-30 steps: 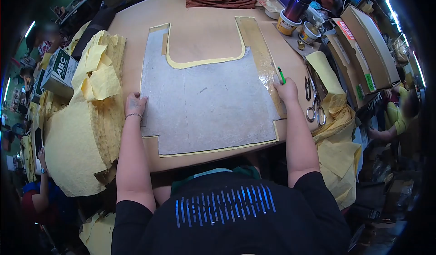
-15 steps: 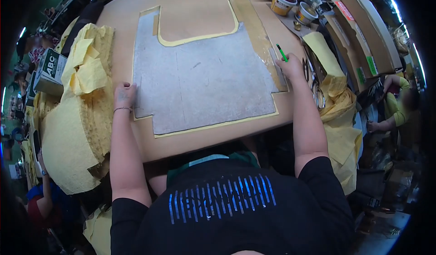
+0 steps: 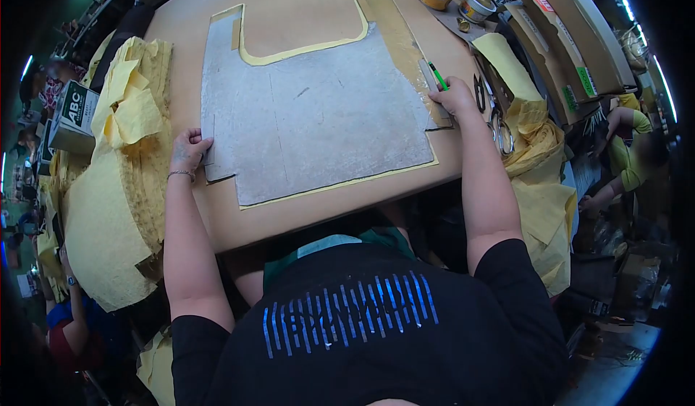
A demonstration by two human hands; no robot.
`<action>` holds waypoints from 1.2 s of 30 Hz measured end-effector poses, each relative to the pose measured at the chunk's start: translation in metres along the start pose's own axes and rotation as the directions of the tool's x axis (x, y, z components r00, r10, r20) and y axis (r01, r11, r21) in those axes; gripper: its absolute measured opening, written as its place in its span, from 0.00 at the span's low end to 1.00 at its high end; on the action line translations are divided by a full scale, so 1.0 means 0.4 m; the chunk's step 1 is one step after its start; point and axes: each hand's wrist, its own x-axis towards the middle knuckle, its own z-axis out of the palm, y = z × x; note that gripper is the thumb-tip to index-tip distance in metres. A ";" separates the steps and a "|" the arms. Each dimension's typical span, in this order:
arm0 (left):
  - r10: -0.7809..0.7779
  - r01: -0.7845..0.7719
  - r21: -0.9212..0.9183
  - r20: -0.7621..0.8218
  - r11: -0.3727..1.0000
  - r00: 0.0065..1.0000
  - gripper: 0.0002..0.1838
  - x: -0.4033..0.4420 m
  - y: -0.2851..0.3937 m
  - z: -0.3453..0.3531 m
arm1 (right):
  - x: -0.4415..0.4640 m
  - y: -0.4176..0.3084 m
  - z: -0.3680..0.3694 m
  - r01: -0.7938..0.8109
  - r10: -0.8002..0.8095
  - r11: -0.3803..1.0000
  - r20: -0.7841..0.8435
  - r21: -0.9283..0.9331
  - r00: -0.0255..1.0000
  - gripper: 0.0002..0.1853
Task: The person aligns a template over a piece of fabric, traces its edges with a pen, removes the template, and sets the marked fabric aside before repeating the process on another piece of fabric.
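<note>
Plainly, two hands are flanking a wide gray board

From the head view, the only one, the gray board (image 3: pixel 311 109) is lying flat on the brown table (image 3: pixel 235 232), its deep cutout facing away from the person. A yellow sheet (image 3: pixel 262 60) is showing beneath it as a thin margin along the cutout and the near edge. The left hand (image 3: pixel 190 151) is resting at the board's left edge with its fingers curling; whether they are pinching the board or only pressing on it, I cannot tell. The right hand (image 3: pixel 452 96) is sitting at the opposite edge, its fingers closing around a green pen (image 3: pixel 439 76) that is pointing up and away.

Judging by its look, the board is probably thin, light and fairly stiff, more likely to bend than to break. Its two arms are running narrow beside the cutout, so they could be flexing or creasing if lifted alone. The brown strip (image 3: pixel 387 22) on the right is shining a little lower down and may be slippery under the fingers. The broad body is offering the better hold, one hand on each side edge.

Scissors (image 3: pixel 499 131) are lying just beyond the right hand, and a yellow stack (image 3: pixel 108 210) is bulging near the left.
</note>
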 end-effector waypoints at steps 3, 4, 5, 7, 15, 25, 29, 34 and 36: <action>-0.053 0.056 -0.074 0.045 0.996 0.998 0.18 -0.005 0.001 0.000 | -0.009 -0.005 0.001 0.026 -0.027 0.999 -0.021 -0.045 0.999 0.21; -0.059 0.063 -0.068 0.052 0.996 0.997 0.19 -0.009 0.008 -0.003 | -0.011 -0.003 0.001 0.030 -0.031 0.999 -0.017 -0.043 0.999 0.21; -0.066 0.070 -0.062 0.057 0.996 0.996 0.20 -0.013 0.013 -0.003 | -0.013 -0.001 0.000 0.036 -0.036 0.999 -0.012 -0.041 0.999 0.21; -0.072 0.078 -0.082 0.070 0.994 0.995 0.19 -0.012 0.015 0.004 | -0.015 -0.003 -0.005 0.025 -0.026 0.998 -0.024 -0.056 0.999 0.20; 0.016 -0.022 0.076 0.077 0.997 0.997 0.18 -0.005 0.001 -0.003 | 0.014 0.036 0.011 0.197 -0.203 0.977 -0.075 -0.083 0.976 0.16; 0.052 -0.058 0.148 0.045 0.987 0.998 0.21 -0.026 0.037 -0.006 | 0.031 0.058 0.007 0.074 -0.074 0.997 -0.005 0.025 0.997 0.14; 0.053 -0.057 0.139 0.033 0.989 0.998 0.20 -0.026 0.024 -0.001 | 0.037 0.064 0.010 0.090 -0.090 0.996 -0.011 0.013 0.996 0.14; 0.042 -0.047 0.133 0.035 0.990 0.998 0.20 -0.024 0.024 0.000 | 0.025 0.054 0.006 0.089 -0.089 0.995 -0.005 0.051 0.996 0.14; 0.049 -0.052 0.130 0.031 0.990 0.998 0.20 -0.025 0.021 0.000 | 0.019 0.048 0.005 0.106 -0.106 0.994 -0.008 0.031 0.994 0.13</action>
